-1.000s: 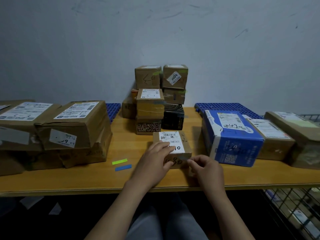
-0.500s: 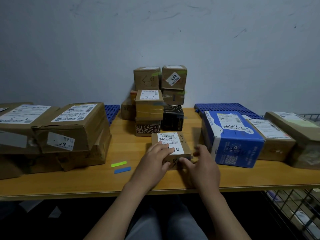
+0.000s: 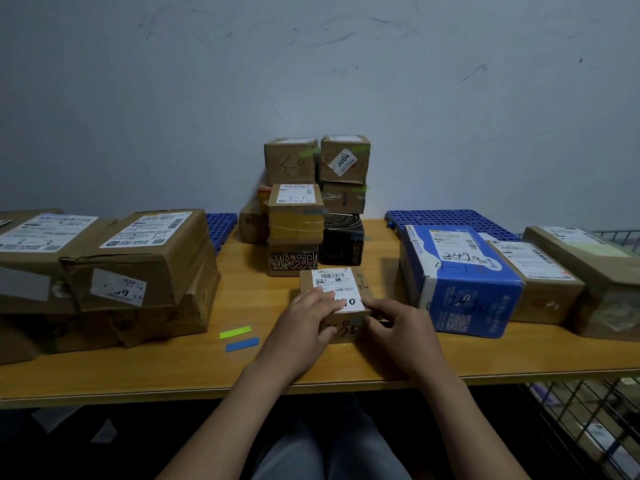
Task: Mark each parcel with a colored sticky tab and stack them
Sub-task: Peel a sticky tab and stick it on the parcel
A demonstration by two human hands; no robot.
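Fingers (image 3: 323, 299) of your left hand (image 3: 306, 323) lie close together and bent over the near left part of the parcel (image 3: 331, 281). They cover the lower edge of its white label, and the thumb sits against the front face, so this hand grips the box from the left. Your right hand (image 3: 398, 327) meets the parcel at its near right corner. Its fingers (image 3: 375, 306) are curled in tight there, with the thumb and forefinger closing on the box's edge. You cannot tell whether a tab is caught under those fingertips; they hide that spot.

The parcel is a small brown box that sits flat on the counter (image 3: 249, 296), at its middle and near the front edge, with black handwriting on its front face between your hands.

Just left of your left hand, a green tab (image 3: 234, 331) and a blue tab (image 3: 242, 344) lie loose on the counter, side by side and apart from the parcel.

Behind the parcel a stack (image 3: 297, 216) of small boxes stands against the wall, some with coloured tabs on them. Big brown boxes (image 3: 138, 258) fill the left of the counter. A blue box (image 3: 460, 282) stands just right of your right hand, with more brown boxes (image 3: 540, 282) beyond it.
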